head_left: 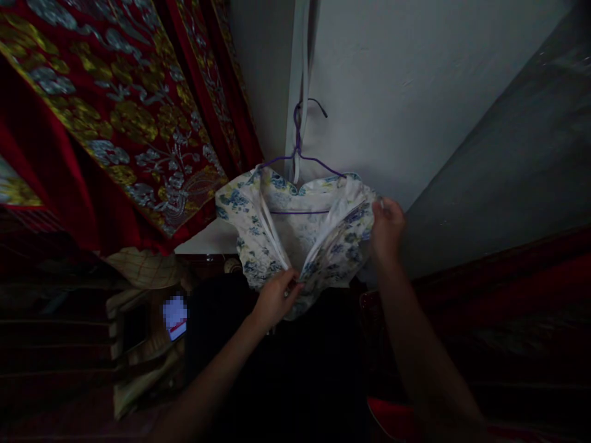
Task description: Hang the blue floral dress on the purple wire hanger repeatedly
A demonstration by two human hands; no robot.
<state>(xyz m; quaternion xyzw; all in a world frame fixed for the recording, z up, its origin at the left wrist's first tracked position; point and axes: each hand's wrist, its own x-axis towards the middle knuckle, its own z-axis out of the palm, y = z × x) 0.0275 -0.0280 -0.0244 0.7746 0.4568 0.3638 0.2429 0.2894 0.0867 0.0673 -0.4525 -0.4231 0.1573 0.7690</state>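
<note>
A white dress with blue floral print, or perhaps a blouse, hangs from a purple wire hanger. Its back or front opening is spread in a V, with pale edges that look like a zipper. My left hand pinches the garment at the bottom of that V. At the right shoulder edge, my right hand has its fingers closed on the fabric. The garment's lower part is dark and hard to make out.
Red cloth with gold and silver embroidery hangs at the left. A white strap runs down the pale wall to the hanger. At lower left, a lit phone screen rests on a wooden seat.
</note>
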